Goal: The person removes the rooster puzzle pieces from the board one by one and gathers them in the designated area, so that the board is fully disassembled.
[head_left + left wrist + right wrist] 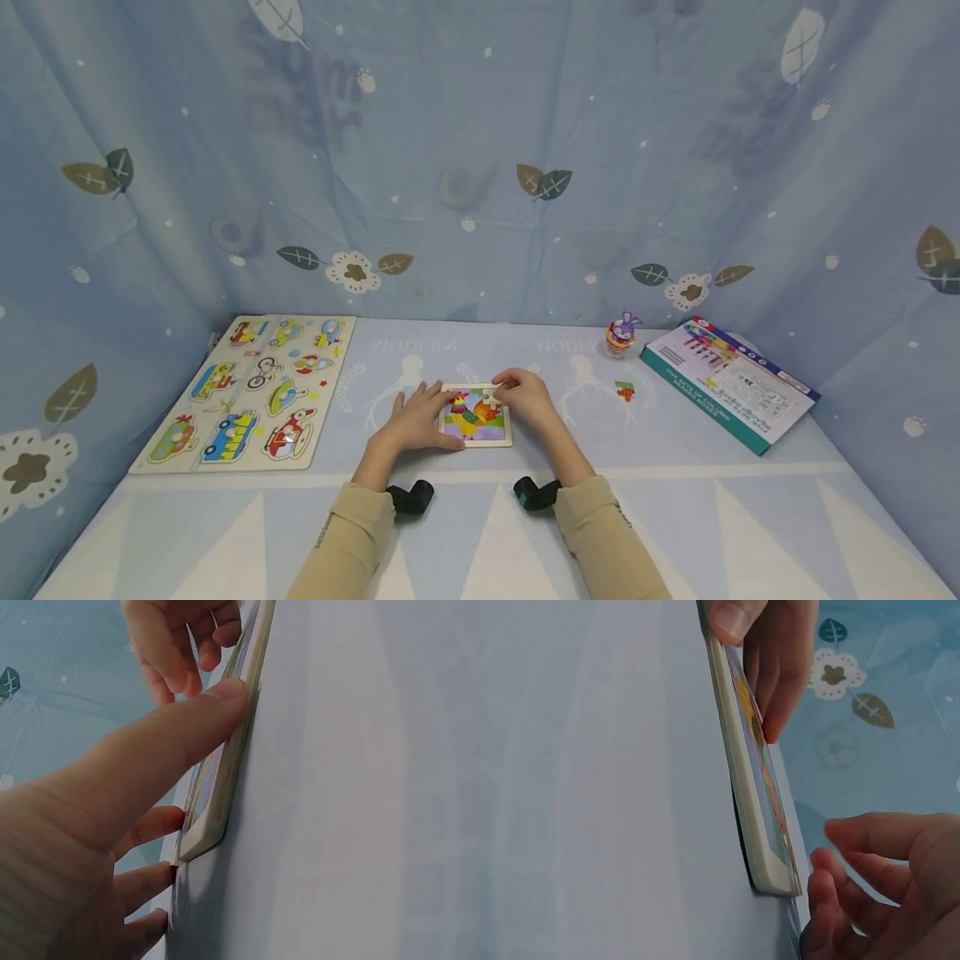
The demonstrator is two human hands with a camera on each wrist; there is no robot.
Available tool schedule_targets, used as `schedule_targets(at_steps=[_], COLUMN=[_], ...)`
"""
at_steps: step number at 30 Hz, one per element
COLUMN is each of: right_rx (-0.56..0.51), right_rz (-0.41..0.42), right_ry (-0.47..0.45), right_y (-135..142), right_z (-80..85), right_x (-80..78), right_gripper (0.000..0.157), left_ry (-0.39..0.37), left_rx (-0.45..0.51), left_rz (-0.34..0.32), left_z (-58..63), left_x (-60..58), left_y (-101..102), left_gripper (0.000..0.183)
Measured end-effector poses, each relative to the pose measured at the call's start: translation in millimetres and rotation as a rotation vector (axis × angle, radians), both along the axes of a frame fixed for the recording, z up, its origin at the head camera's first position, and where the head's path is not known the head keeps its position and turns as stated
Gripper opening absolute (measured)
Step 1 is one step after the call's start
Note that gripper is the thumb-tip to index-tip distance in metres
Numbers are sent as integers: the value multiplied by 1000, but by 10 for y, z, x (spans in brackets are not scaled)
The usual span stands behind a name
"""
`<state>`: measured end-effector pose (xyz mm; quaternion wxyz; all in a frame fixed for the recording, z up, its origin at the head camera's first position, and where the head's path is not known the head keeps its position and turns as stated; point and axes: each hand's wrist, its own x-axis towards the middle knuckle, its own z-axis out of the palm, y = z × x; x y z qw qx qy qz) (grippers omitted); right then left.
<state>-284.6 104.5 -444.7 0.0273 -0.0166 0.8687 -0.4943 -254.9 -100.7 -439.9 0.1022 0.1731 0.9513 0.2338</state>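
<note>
Reads "FIVE SETS OF COLUMN BEADED BOXES", near enough, on teal side of box [731, 387]; can't make out finer print there; reads "MODERN", inverted, on desk [487, 337], repeated only partly legibly; looks like "Less…" on left sleeve [341, 542].

A small rectangular picture puzzle [474, 417] lies flat on the desk [480, 354], its long sides running left to right. A pale, raised rim with rounded corners surrounds a bright rooster in yellow, green, orange and red, standing upright and facing left above purple and green ground. Seen edge-on, the board is thin; from above, its left edge is partly covered.
</note>
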Motion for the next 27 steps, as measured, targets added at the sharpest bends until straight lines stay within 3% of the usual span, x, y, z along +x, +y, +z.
schedule_targets(at_steps=[7,13,17,27], right_rx=[192,291,293,179], right_rz=[54,79,76,76], right_ry=[16,23,21,32], right_y=[-78,-116,-130,-165], right_z=[-19,-34,-40,-15], right_x=[-1,-20,-34,-17], right_gripper=[16,16,15,13], left_ry=[1,-7,-5,-9], left_rx=[17,19,12,6], left_rz=[-1,-1,-3,-4], left_z=[-8,13,9,-3], left_x=[-11,2,1,-5], left_y=[-2,-1,1,-1], left_gripper=[85,85,85,85])
